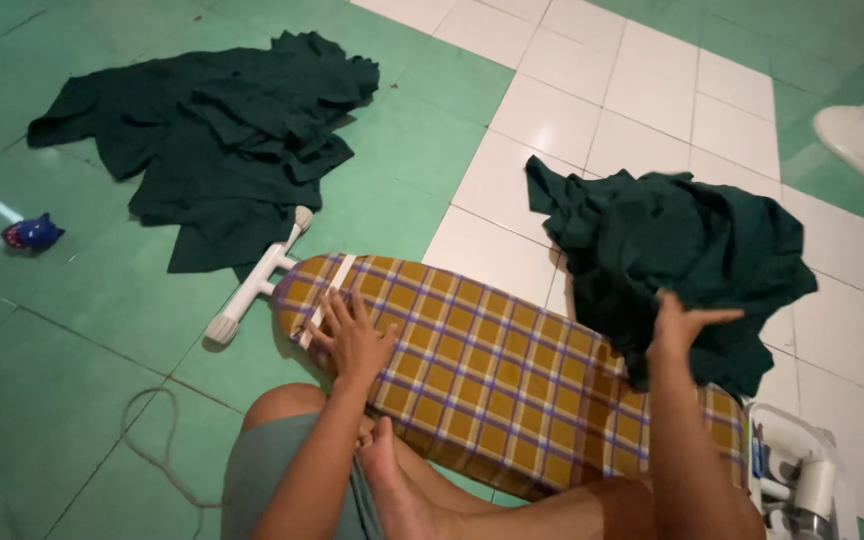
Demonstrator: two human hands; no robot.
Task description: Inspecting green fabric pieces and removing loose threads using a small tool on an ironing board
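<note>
left hand [352, 335]: my palm flat, fingers spread, pinning ironing board [492, 385]
right hand [682, 325]: clamped on dark green garment [667, 260], lifted at board's right end
tip: I'd keep board steady, drape cloth flat

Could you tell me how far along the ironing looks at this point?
Nothing looks finished. The left hand rests flat on the bare checked ironing board; the right hand grips a crumpled dark green garment at the board's far end. A second dark green garment lies rumpled on the floor, untouched.
</note>
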